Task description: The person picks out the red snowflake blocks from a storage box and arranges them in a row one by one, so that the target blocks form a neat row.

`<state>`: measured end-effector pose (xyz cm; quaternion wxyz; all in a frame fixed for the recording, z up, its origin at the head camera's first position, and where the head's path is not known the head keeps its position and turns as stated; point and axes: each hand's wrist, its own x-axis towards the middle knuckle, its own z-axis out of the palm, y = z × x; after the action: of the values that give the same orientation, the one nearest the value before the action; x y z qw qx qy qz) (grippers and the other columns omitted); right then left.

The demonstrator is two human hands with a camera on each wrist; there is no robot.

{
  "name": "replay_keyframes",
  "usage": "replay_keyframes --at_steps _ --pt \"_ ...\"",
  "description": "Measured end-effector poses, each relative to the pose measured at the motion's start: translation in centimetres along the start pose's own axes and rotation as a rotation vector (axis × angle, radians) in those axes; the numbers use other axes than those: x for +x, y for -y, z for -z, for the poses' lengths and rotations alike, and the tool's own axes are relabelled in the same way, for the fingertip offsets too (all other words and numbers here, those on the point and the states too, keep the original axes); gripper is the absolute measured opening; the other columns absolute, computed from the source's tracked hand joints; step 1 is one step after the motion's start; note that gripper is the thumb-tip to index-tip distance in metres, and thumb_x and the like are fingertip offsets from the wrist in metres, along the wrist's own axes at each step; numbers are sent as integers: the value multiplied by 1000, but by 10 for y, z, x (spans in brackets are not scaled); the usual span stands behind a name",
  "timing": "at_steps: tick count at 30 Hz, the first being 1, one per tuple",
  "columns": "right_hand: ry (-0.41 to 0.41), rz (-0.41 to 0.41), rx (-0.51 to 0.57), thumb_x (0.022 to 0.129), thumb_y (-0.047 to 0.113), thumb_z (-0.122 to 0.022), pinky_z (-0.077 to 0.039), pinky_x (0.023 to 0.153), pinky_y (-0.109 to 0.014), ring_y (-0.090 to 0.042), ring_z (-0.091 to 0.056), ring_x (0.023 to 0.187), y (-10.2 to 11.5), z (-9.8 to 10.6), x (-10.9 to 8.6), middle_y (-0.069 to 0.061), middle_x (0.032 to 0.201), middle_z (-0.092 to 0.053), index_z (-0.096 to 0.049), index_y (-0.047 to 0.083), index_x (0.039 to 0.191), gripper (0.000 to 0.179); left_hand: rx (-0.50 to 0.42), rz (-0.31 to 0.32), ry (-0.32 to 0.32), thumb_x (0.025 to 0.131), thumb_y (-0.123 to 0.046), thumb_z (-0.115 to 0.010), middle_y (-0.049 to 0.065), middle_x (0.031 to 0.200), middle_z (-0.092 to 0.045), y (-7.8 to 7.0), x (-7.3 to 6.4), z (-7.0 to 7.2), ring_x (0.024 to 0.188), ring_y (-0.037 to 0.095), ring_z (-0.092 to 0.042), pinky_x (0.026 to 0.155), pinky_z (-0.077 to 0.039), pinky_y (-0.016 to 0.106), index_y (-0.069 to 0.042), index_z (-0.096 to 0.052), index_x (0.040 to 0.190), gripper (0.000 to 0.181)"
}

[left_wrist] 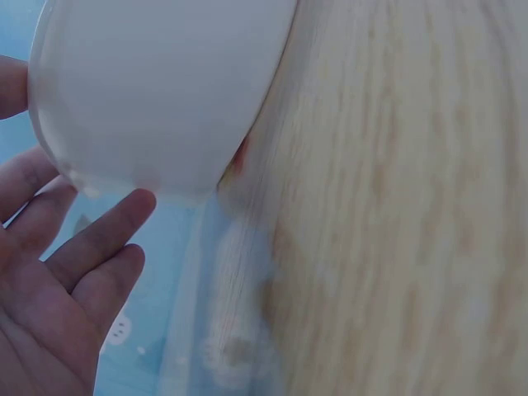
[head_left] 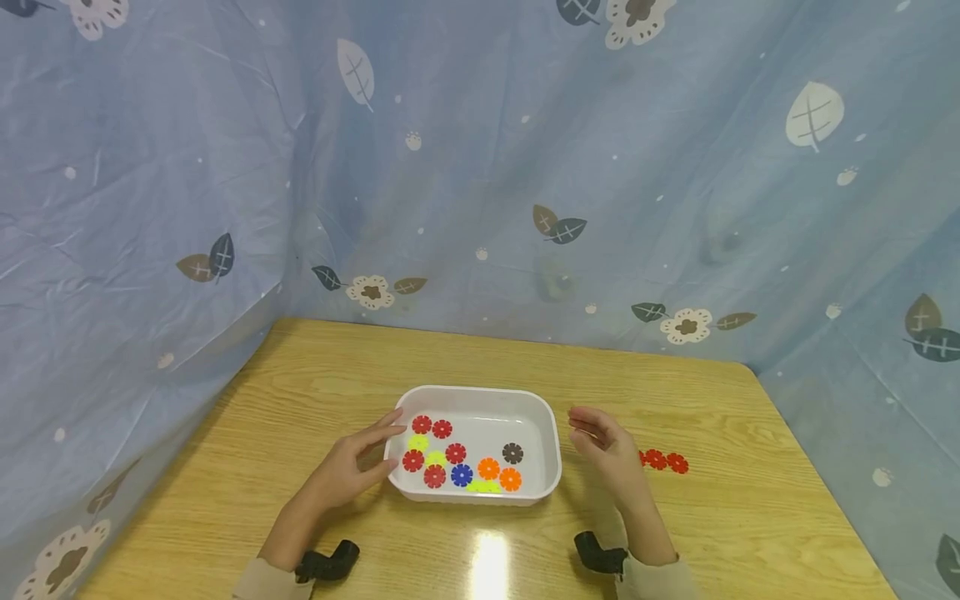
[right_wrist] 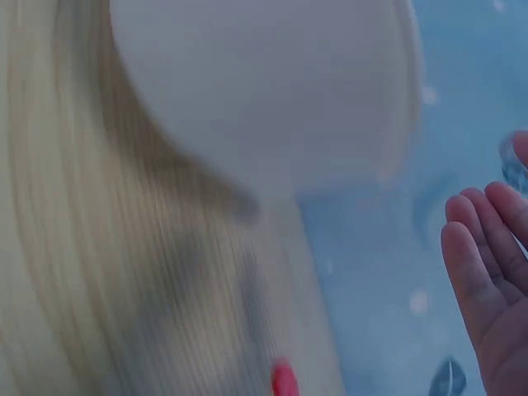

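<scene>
A white plastic basin (head_left: 480,402) stands on the wooden table with flat notched discs inside: several red ones (head_left: 435,476), yellow ones (head_left: 417,443), two orange (head_left: 510,479), one blue (head_left: 462,475) and one dark brown (head_left: 513,453). At the basin's left end, my left hand (head_left: 347,468) touches the rim and outer wall with extended, spread fingers (left_wrist: 111,235). To the right of the basin, my right hand (head_left: 611,458) is held with fingers (right_wrist: 470,272) lightly bent and side by side, apart from the wall and holding nothing.
A row of joined red discs (head_left: 666,461) lies on the table (head_left: 765,517), partly hidden behind the right hand. Blue patterned curtain (head_left: 480,167) hangs behind the table and along both sides. Dark devices are strapped at both wrists.
</scene>
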<state>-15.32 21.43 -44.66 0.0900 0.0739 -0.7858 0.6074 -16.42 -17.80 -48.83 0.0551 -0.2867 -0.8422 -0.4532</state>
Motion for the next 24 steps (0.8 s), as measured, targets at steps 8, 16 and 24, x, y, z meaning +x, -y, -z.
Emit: replay_keyframes --at_steps 8,16,24 --pt "168 -49 94 88 2 -63 -47 92 -15 -35 -56 115 14 -55 10 -27 125 -56 -58 -4 120 34 21 3 -8 87 -11 -68 12 148 -41 3 -1 -1 133 35 -41 107 -28 15 -5 -58 128 42" --pt "290 -52 26 88 1 -63 -49 98 -34 -37 -58 112 20 -100 25 -25 121 -59 -59 -4 120 33 19 14 -10 86 -10 -68 15 148 -41 5 -1 -3 133 37 -40 107 -29 17 -3 -58 128 43" --pt "425 -34 -67 88 2 -61 -50 96 -42 -34 -61 109 20 -123 40 -22 119 -62 -58 -6 120 33 2 -12 -3 89 -16 -66 11 149 -40 3 0 -1 133 33 -41 107 -30 16 -6 -58 129 42"
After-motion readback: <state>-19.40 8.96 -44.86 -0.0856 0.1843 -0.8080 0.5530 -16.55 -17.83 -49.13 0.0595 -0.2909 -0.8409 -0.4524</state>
